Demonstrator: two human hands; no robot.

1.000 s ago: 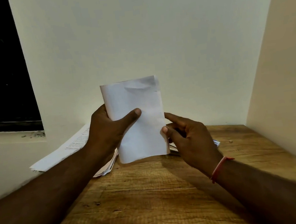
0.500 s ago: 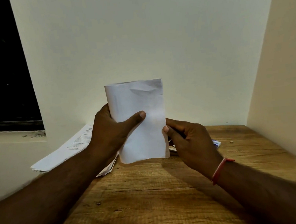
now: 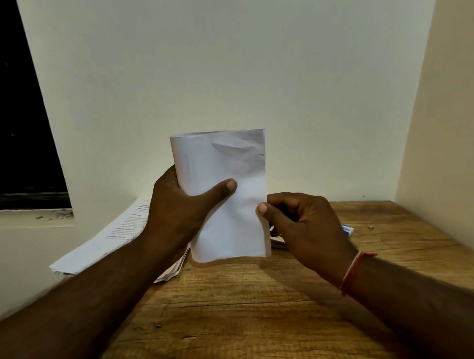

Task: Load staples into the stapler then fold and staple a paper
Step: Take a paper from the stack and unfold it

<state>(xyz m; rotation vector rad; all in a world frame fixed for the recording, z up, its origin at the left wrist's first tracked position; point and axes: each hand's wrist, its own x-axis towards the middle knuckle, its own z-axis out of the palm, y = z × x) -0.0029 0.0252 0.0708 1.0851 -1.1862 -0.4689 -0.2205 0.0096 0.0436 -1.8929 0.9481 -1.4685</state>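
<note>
A folded white paper (image 3: 223,174) stands upright above the wooden table (image 3: 243,317), its lower edge just over the tabletop. My left hand (image 3: 181,210) grips its left side, thumb across the front. My right hand (image 3: 301,228) pinches the paper's right edge between thumb and fingers at mid height. A crease dents the paper near its upper right corner. A small blue and white box (image 3: 347,229) lies behind my right hand. The stapler is mostly hidden behind my right hand and the paper; only a metallic sliver shows.
A stack of printed sheets (image 3: 105,241) lies at the table's far left, overhanging the edge. A cream wall stands close behind, a side wall (image 3: 451,129) bounds the right, and a dark window (image 3: 1,115) is at the left.
The paper has turned more upright and squarer to me. My left thumb slid further across its front, and my right fingers curled in along the right edge.
</note>
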